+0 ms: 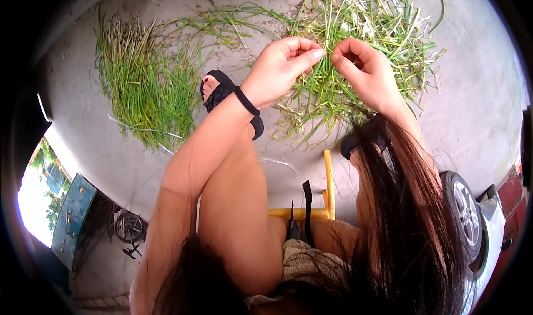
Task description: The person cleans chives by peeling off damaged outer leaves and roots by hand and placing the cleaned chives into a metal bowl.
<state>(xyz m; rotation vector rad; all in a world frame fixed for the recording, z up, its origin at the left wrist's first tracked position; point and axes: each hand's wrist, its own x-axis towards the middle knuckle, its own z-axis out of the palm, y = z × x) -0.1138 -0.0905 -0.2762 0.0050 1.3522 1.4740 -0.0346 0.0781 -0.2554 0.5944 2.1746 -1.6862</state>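
Note:
My left hand [283, 68], with a black band on its wrist, is closed in a pinch over the right-hand pile. My right hand [367, 73] pinches close beside it, thumb against fingertips. Between the fingertips are thin green stalks [326, 47] that look like chives; exactly how many I hold is hard to make out against the pile. Below lies a loose, tangled pile of green and pale stalks [400, 32]. On the left a flatter bundle of long green stalks [141, 84] lies mostly aligned, with a pale strip near its lower end.
Loose stalks [222, 23] stretch across the concrete floor [472, 82] between pile and bundle. My sandalled feet [210, 87] are close to the pile. A yellow stool frame [328, 184] shows between my legs. A car wheel [465, 212] stands at right, a blue-green panel [73, 220] at left.

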